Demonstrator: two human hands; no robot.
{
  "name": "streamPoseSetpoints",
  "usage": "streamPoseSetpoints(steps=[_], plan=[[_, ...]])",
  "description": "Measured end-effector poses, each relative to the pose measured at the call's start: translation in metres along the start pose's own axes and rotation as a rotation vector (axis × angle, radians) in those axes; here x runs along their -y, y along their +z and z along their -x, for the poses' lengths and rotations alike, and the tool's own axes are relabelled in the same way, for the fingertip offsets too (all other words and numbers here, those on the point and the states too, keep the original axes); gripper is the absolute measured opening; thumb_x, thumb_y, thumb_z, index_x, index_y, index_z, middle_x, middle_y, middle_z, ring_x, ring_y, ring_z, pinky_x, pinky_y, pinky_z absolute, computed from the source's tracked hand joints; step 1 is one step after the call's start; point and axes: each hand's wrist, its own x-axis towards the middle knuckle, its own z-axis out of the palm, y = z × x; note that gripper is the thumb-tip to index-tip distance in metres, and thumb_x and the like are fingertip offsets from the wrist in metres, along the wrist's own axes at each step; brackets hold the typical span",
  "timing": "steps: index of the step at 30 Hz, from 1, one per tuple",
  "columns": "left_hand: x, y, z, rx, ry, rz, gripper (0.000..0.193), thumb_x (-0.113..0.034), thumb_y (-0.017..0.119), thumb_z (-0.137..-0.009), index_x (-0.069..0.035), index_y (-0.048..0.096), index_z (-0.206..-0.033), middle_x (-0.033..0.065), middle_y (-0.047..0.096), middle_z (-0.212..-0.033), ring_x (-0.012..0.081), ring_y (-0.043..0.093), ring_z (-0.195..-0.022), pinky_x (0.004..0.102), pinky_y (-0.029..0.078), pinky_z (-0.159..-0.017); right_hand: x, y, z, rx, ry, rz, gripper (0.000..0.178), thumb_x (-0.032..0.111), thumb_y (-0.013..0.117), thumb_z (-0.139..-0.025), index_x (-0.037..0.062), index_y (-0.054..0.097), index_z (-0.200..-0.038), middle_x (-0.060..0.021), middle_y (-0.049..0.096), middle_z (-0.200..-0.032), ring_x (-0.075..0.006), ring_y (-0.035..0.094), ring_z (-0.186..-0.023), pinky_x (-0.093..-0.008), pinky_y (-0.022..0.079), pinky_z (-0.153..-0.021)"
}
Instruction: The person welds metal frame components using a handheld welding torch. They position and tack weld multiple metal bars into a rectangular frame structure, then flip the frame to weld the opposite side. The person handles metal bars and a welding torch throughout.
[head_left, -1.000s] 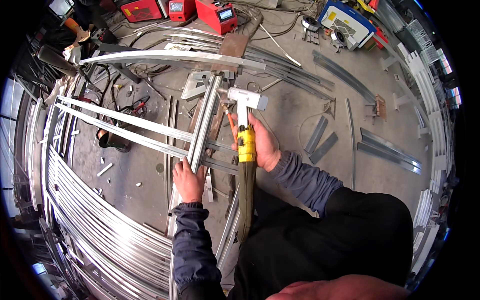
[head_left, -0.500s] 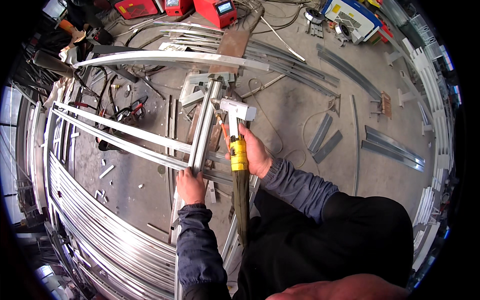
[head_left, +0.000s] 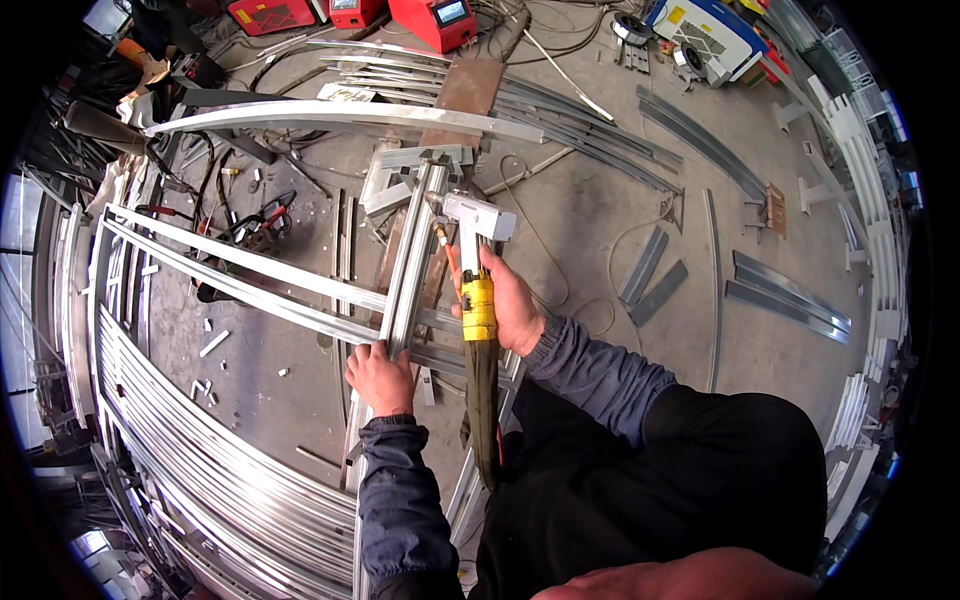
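My right hand [head_left: 512,308] is wrapped around the grip of a welding gun [head_left: 482,217], which has a boxy white head, yellow tape [head_left: 478,308] around its handle and an olive-sleeved cable [head_left: 482,405] trailing down toward me. Its nozzle points left at the upright bar [head_left: 408,255] of a silver metal frame; whether the tip touches cannot be made out. An orange hose runs beside the grip. With fingers curled over the frame's rail, my left hand [head_left: 381,380] grips it by the joint with the upright bar. Its fingertips are partly hidden.
Many parallel silver bars [head_left: 230,440] fill the frame at lower left. A long curved bar [head_left: 340,113] crosses beyond the gun. Red machines [head_left: 433,22] and a blue-white machine [head_left: 708,40] stand at the back. Metal channels [head_left: 785,300], cables and offcuts lie about the floor.
The welding gun's head has shifted very slightly right and down. My left hand has slid slightly left and down along the rail.
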Motion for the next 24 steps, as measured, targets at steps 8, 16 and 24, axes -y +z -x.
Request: streamPoseSetpoints(steps=[8, 16, 24], plan=[[0.010, 0.011, -0.001, 0.022, -0.019, 0.073, 0.064, -0.030, 0.094, -0.078, -0.008, 0.072, -0.135, 0.0106, 0.072, -0.118, 0.0346, 0.063, -0.116, 0.0496, 0.043, -0.108, -0.003, 0.003, -0.003, -0.035, -0.009, 0.013, 0.056, 0.057, 0.056, -0.112, 0.0110, 0.063, -0.144, -0.0018, 0.067, -0.098, -0.0141, 0.063, -0.081, -0.0391, 0.061, -0.076], [0.004, 0.006, -0.003, 0.037, -0.097, 0.221, 0.114, -0.022, 0.098, -0.072, -0.003, 0.036, -0.167, 0.0133, 0.073, -0.116, 0.0361, 0.065, -0.112, 0.0501, 0.043, -0.106, -0.004, 0.001, -0.005, 0.001, -0.015, -0.030, 0.053, 0.057, 0.058, -0.111, 0.0116, 0.064, -0.139, -0.0016, 0.067, -0.097, -0.0140, 0.064, -0.081, -0.0390, 0.061, -0.076], [0.012, 0.012, -0.002, -0.009, 0.034, 0.103, 0.049, -0.029, 0.094, -0.075, -0.013, 0.079, -0.118, 0.0086, 0.070, -0.110, 0.0341, 0.065, -0.112, 0.0492, 0.045, -0.104, -0.004, 0.000, -0.005, -0.008, 0.004, -0.039, 0.054, 0.057, 0.059, -0.110, 0.0114, 0.066, -0.137, -0.0002, 0.067, -0.097, -0.0130, 0.063, -0.079, -0.0389, 0.060, -0.075]])
